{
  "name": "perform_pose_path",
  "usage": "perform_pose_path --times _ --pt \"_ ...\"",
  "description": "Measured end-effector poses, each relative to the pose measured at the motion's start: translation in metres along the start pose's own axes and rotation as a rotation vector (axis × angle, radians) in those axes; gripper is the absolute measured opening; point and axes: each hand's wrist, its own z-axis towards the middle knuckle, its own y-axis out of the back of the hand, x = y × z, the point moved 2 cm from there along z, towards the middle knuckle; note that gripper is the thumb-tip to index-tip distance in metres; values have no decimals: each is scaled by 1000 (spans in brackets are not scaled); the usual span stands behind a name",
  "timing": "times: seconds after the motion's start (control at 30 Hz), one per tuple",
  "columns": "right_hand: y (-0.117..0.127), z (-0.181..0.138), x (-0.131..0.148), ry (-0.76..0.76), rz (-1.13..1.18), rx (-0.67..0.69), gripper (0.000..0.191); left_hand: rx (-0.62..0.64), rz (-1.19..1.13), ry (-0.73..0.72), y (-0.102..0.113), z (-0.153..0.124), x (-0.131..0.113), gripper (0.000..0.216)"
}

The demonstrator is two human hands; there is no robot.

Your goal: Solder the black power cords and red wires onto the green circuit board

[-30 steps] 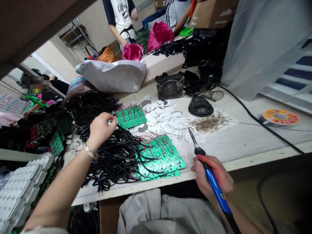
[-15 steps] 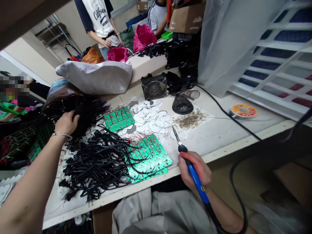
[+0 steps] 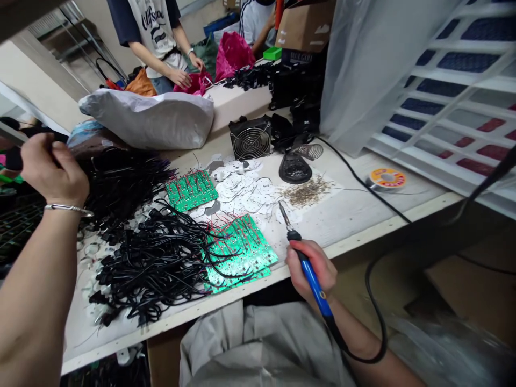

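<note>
My right hand (image 3: 312,267) is closed around the blue handle of a soldering iron (image 3: 303,258), at the table's front edge, its tip pointing up over the white discs (image 3: 245,193). My left hand (image 3: 52,169) is raised at the far left, fingers curled round a dark object that I cannot name, above a heap of black cables (image 3: 149,258). A stack of green circuit boards (image 3: 242,250) with red wires lies between the hands, partly under the cables. Another green board (image 3: 191,189) lies further back.
A small fan (image 3: 250,141), a black iron stand (image 3: 295,169), a solder spool (image 3: 387,177) and a pile of metal clippings (image 3: 308,191) sit on the table. A white sack (image 3: 149,121) lies behind. Other people (image 3: 157,32) stand at the far end.
My left hand has left the cables near the rear green board and swung left and up, closing on a dark object. The right hand keeps the soldering iron; the view shifted right.
</note>
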Motion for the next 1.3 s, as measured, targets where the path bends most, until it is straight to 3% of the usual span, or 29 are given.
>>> perform_pose_path --times 0.13,0.23,0.3,0.37,0.43,0.6,0.77,0.97,1.3 --pt "0 0 2 -8 16 3 27 137 13 -369 39 -46 -51 52" --pt "0 0 3 -57 25 -9 26 438 -28 -738 53 -104 -89 36" --pt "0 0 2 -73 33 -8 26 559 -158 -969 58 -142 -109 31" --pt "0 0 2 -74 46 -7 25 644 -272 -1089 63 -170 -124 32" --pt "0 0 3 -74 52 -8 24 700 -318 -1085 69 -186 -138 31" --pt "2 2 6 -111 23 -8 19 765 -469 -921 84 -206 -169 21" --pt "3 2 7 -127 35 16 18 756 -559 -882 83 -217 -190 20" --pt "0 0 9 -159 106 24 25 756 -492 -923 79 -220 -199 16" --pt "3 0 31 27 -19 60 31 709 -540 -1019 85 -223 -195 21"
